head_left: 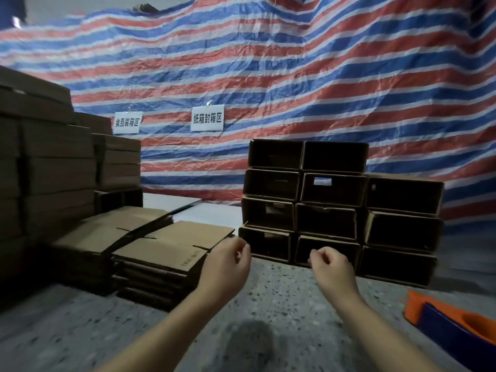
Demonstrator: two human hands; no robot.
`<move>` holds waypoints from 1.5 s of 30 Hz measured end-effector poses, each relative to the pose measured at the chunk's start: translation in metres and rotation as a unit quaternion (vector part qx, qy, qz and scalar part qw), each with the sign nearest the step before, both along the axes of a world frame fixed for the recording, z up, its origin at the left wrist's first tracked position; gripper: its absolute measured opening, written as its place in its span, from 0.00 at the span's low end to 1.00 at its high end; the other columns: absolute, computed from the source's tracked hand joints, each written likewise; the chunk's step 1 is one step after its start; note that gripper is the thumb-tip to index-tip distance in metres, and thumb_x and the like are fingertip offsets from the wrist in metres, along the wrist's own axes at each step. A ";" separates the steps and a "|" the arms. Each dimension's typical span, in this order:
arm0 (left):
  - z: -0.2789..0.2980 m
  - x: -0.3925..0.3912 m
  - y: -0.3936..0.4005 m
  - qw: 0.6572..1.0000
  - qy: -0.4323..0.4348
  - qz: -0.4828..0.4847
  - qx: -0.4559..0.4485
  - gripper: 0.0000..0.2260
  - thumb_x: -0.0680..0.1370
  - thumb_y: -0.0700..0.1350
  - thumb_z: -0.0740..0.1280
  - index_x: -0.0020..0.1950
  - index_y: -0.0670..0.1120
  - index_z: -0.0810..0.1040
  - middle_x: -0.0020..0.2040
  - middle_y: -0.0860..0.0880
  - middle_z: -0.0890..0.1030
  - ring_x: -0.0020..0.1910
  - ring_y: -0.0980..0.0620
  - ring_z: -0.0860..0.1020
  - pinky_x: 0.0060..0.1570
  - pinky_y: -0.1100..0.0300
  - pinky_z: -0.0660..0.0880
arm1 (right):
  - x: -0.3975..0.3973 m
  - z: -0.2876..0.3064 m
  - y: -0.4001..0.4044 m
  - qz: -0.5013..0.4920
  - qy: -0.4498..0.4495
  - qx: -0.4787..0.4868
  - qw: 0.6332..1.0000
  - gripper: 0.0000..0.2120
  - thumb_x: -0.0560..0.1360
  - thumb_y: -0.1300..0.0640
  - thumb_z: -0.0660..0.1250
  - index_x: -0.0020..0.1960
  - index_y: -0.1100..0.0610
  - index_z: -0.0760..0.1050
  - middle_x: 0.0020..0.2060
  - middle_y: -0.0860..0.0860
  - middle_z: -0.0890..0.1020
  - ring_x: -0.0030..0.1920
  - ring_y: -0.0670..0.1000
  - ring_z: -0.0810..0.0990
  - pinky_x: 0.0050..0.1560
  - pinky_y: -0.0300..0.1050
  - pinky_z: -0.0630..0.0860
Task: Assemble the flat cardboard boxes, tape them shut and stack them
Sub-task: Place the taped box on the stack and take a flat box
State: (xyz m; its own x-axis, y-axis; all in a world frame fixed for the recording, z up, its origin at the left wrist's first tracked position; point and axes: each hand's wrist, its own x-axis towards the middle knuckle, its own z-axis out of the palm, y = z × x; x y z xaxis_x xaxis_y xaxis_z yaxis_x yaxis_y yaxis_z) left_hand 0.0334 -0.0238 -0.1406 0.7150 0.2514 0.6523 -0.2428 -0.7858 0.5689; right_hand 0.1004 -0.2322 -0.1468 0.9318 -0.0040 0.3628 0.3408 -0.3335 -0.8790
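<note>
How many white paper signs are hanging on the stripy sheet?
2. One sign hangs further left, above the brown box stacks; the other sign hangs nearer the middle. More may be hidden behind boxes.

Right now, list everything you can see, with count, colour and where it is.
flat boxes: two piles, brown, floor left of centre
assembled boxes: eleven, brown, open sides facing the camera, stacked in three columns at centre right
box stacks: several, brown, far left
tarp: one, red, white and blue stripes, backdrop
paper signs: two, white, on tarp
tape dispenser: one, orange and blue, floor lower right
left hand: loosely curled, empty
right hand: loosely curled, empty
</note>
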 end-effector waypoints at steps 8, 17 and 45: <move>0.006 0.005 0.097 0.906 0.280 0.214 0.236 0.28 0.80 0.63 0.52 0.74 0.48 0.65 0.77 0.39 0.62 0.76 0.40 0.59 0.73 0.45 0.57 | 0.007 0.043 0.094 0.114 -0.079 -0.178 0.974 0.18 0.83 0.48 0.60 0.69 0.53 0.75 0.63 0.50 0.79 0.62 0.51 0.77 0.56 0.42 0.72; -0.018 0.004 0.094 0.873 0.307 0.233 0.297 0.23 0.82 0.61 0.53 0.70 0.50 0.68 0.69 0.42 0.72 0.67 0.42 0.70 0.66 0.48 0.66 | 0.025 0.025 0.118 0.146 -0.108 -0.444 0.878 0.30 0.84 0.46 0.54 0.82 0.54 0.52 0.81 0.50 0.58 0.80 0.51 0.55 0.79 0.50 0.55; 0.115 -0.040 0.020 0.924 -0.147 -0.155 -0.318 0.14 0.70 0.64 0.69 0.46 0.56 0.81 0.42 0.57 0.85 0.43 0.58 0.83 0.46 0.55 0.79 | 0.014 0.126 -0.003 0.073 -0.036 0.186 0.979 0.32 0.65 0.26 0.65 0.47 0.55 0.79 0.40 0.47 0.85 0.40 0.47 0.85 0.35 0.40 0.77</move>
